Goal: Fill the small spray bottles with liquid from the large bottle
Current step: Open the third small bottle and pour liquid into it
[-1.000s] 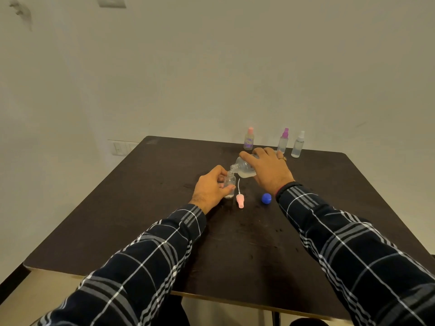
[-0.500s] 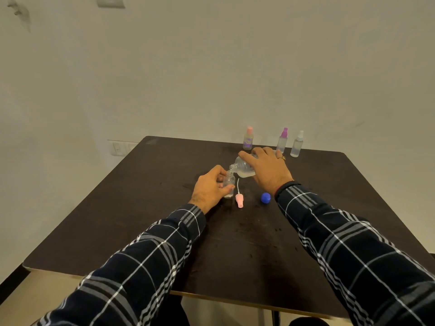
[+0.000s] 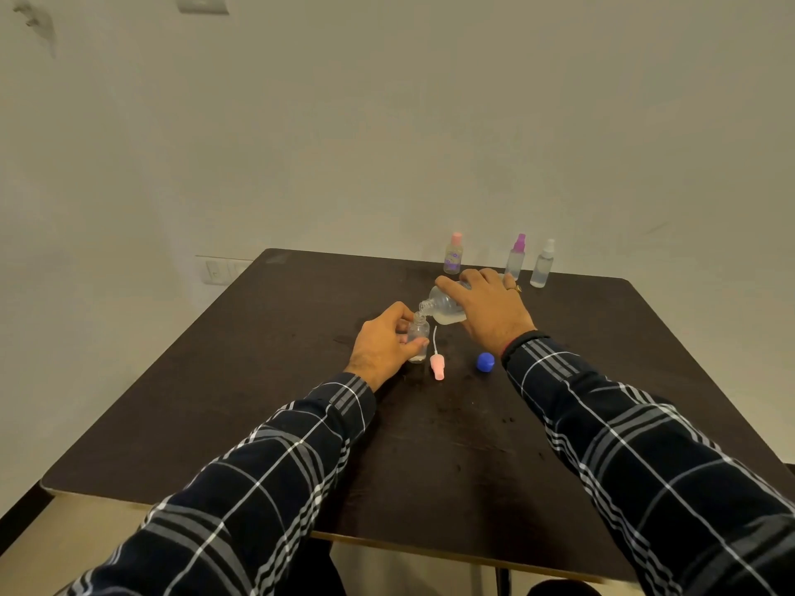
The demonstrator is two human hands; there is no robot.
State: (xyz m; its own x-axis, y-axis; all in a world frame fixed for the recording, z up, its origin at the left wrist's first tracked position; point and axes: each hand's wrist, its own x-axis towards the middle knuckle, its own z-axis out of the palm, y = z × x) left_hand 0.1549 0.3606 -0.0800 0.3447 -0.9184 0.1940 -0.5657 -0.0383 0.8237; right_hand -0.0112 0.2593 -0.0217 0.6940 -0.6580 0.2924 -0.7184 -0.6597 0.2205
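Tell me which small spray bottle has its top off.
The clear bottle gripped by the left hand; its pink spray top lies beside it. The three back bottles are capped.

- Large bottle (image 3: 445, 311): rear body covered by the right hand (image 3: 490, 316); only the neck and shoulder are visible.
- Small spray bottle (image 3: 418, 335): left side masked by the fingers of the left hand (image 3: 383, 346); fill level too small to read.
- The two bottle mouths: too small to tell whether they touch, or whether liquid runs between them.
- Pink-capped bottle (image 3: 453, 254): label print illegible.
- Purple-capped bottle (image 3: 516, 260): base hidden behind the right hand.
- Sleeves (image 3: 241, 488): both cut off by the lower edge.
- Table (image 3: 215, 380): near right corner hidden behind the right sleeve.
- Wall plate (image 3: 202, 3): upper part cut off by the top edge.
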